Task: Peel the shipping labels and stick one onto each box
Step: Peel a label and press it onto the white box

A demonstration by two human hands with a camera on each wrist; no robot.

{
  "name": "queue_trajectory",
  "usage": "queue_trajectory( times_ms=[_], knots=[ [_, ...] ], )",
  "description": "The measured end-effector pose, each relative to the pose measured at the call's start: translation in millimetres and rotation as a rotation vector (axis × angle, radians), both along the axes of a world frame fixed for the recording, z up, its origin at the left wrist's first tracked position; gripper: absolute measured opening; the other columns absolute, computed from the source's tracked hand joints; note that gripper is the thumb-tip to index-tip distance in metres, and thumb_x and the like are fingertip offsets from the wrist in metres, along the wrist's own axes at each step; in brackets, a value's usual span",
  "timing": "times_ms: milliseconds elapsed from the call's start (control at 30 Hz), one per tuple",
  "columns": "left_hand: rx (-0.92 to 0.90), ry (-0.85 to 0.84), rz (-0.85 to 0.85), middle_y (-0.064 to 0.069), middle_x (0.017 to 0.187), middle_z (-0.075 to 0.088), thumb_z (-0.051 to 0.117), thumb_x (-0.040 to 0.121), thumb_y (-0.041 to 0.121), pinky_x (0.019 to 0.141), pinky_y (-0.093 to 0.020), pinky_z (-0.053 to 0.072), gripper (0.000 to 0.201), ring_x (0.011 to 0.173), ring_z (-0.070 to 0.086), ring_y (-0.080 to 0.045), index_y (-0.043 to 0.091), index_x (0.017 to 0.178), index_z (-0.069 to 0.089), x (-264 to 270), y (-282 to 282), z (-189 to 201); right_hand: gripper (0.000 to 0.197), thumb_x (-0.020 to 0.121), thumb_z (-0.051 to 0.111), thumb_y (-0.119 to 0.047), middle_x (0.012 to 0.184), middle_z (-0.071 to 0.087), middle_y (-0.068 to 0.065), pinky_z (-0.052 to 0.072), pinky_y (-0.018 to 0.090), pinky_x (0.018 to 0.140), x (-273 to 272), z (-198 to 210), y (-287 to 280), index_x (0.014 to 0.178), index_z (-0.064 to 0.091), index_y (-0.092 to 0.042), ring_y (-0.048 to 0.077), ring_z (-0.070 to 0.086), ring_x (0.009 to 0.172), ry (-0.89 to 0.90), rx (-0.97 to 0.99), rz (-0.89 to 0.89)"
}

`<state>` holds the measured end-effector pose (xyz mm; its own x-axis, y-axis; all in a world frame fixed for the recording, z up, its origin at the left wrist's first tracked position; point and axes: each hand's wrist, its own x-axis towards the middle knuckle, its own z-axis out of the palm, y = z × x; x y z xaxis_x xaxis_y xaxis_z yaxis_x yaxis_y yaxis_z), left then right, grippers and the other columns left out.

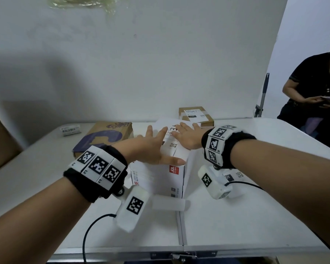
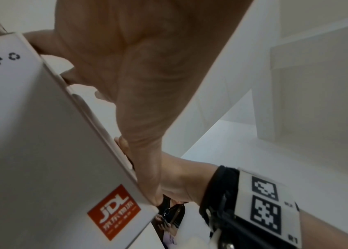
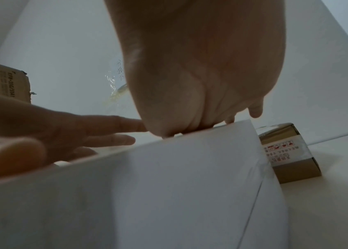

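A tall white box (image 1: pixel 160 178) with a red JDL logo (image 2: pixel 114 212) stands mid-table. A shipping label (image 1: pixel 171 141) lies on its top. My left hand (image 1: pixel 152 145) lies flat on the top with fingers spread and straight, thumb along the near edge. My right hand (image 1: pixel 187 136) presses flat on the label at the top's right side; in the right wrist view its palm (image 3: pixel 201 75) rests on the box's upper edge (image 3: pixel 190 134). A small brown box (image 1: pixel 196 116) carrying a label sits behind. A brown box with purple print (image 1: pixel 105 136) lies to the left.
A white label strip (image 1: pixel 71 130) lies at the table's back left. A large cardboard carton (image 1: pixel 0 141) stands off the left edge. A white backing roll (image 1: pixel 169 204) lies near the box's front. A person in black (image 1: pixel 316 96) sits at the right. A seam (image 1: pixel 180 229) runs down the white table.
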<state>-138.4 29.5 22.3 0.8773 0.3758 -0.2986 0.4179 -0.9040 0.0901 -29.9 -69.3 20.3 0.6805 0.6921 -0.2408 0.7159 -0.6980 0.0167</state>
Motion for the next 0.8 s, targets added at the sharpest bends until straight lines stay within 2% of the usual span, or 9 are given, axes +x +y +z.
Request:
queue_trajectory(
  times_ms=[100, 167, 333, 433, 500, 600, 667, 733, 800],
  knots=[
    [-0.009, 0.01, -0.011, -0.008, 0.16, -0.022, 0.052, 0.061, 0.087, 0.117, -0.051, 0.017, 0.126, 0.148, 0.008, -0.038, 0.035, 0.15, -0.022, -0.5, 1.1, 1.3, 0.049, 0.107, 0.01, -0.028, 0.162, -0.012, 0.001, -0.007, 0.046, 0.117, 2.3, 7.1, -5.8, 0.154, 0.001, -0.022, 0.025, -0.011, 0.149, -0.022, 0.018, 0.0],
    [-0.028, -0.003, -0.019, -0.006, 0.161, -0.021, 0.055, 0.065, 0.083, 0.117, -0.047, 0.015, 0.125, 0.149, 0.008, -0.035, 0.032, 0.151, -0.02, -1.9, 3.7, 3.7, 0.052, 0.105, 0.011, -0.035, 0.161, -0.014, -0.003, -0.005, 0.051, 0.118, 8.3, 11.0, -3.2, 0.154, -0.003, -0.025, 0.028, -0.012, 0.148, -0.023, 0.072, 0.004],
    [-0.001, -0.093, 0.071, -0.004, 0.163, -0.007, 0.057, 0.067, 0.08, 0.119, -0.04, 0.01, 0.125, 0.15, 0.002, -0.024, 0.019, 0.154, -0.009, -1.1, 24.4, 11.1, 0.058, 0.101, 0.009, -0.05, 0.161, -0.012, -0.011, -0.004, 0.051, 0.119, 7.5, 8.8, 17.5, 0.153, -0.005, -0.03, 0.027, -0.011, 0.149, 0.01, 0.086, 0.089],
    [0.085, -0.051, 0.088, -0.003, 0.163, 0.011, 0.052, 0.067, 0.084, 0.116, -0.041, 0.02, 0.121, 0.148, 0.016, -0.025, 0.013, 0.154, 0.006, 0.6, 32.3, 11.8, 0.058, 0.102, 0.009, -0.05, 0.161, -0.012, -0.01, -0.005, 0.05, 0.119, -1.9, 7.0, 24.4, 0.154, -0.004, -0.028, 0.026, -0.012, 0.149, 0.046, 0.044, 0.148],
    [0.097, -0.014, 0.071, -0.003, 0.155, 0.029, 0.048, 0.069, 0.084, 0.109, -0.04, 0.031, 0.111, 0.139, 0.034, -0.026, 0.01, 0.148, 0.025, 0.2, 32.7, 13.1, 0.055, 0.104, 0.009, -0.044, 0.161, -0.013, -0.008, -0.009, 0.041, 0.116, -11.1, 10.2, 25.4, 0.154, -0.004, -0.025, 0.023, -0.013, 0.149, 0.05, 0.01, 0.19],
    [0.043, 0.008, 0.01, -0.004, 0.143, 0.041, 0.047, 0.081, 0.074, 0.096, -0.033, 0.035, 0.082, 0.124, 0.044, -0.022, 0.018, 0.141, 0.04, -1.7, 30.8, 15.0, 0.053, 0.105, 0.008, -0.037, 0.162, -0.01, -0.005, -0.007, 0.032, 0.113, -25.0, 17.4, 25.3, 0.154, -0.003, -0.021, 0.016, -0.01, 0.149, 0.023, -0.033, 0.241],
    [0.013, 0.003, -0.029, -0.002, 0.143, 0.041, 0.048, 0.085, 0.068, 0.091, -0.028, 0.029, 0.072, 0.126, 0.04, -0.019, 0.025, 0.143, 0.039, -1.6, 33.2, 15.7, 0.052, 0.106, 0.009, -0.036, 0.162, -0.01, -0.005, -0.006, 0.032, 0.112, -28.2, 17.7, 27.8, 0.154, -0.003, -0.021, 0.015, -0.009, 0.148, -0.018, -0.066, 0.264],
    [-0.012, -0.005, -0.057, 0.0, 0.144, 0.04, 0.049, 0.087, 0.064, 0.091, -0.026, 0.026, 0.071, 0.132, 0.035, -0.017, 0.028, 0.146, 0.034, -2.8, 34.9, 16.3, 0.051, 0.106, 0.011, -0.035, 0.162, -0.01, -0.005, -0.005, 0.034, 0.112, -28.6, 17.9, 29.7, 0.154, -0.003, -0.023, 0.016, -0.009, 0.148, -0.025, -0.084, 0.271],
    [-0.03, -0.006, -0.064, 0.0, 0.144, 0.041, 0.051, 0.082, 0.07, 0.096, -0.027, 0.03, 0.08, 0.132, 0.038, -0.018, 0.026, 0.146, 0.033, -3.8, 38.6, 16.5, 0.051, 0.106, 0.012, -0.034, 0.162, -0.01, -0.003, -0.003, 0.038, 0.115, -26.1, 18.2, 31.7, 0.154, -0.003, -0.022, 0.019, -0.009, 0.149, -0.009, -0.087, 0.263]
  ],
)
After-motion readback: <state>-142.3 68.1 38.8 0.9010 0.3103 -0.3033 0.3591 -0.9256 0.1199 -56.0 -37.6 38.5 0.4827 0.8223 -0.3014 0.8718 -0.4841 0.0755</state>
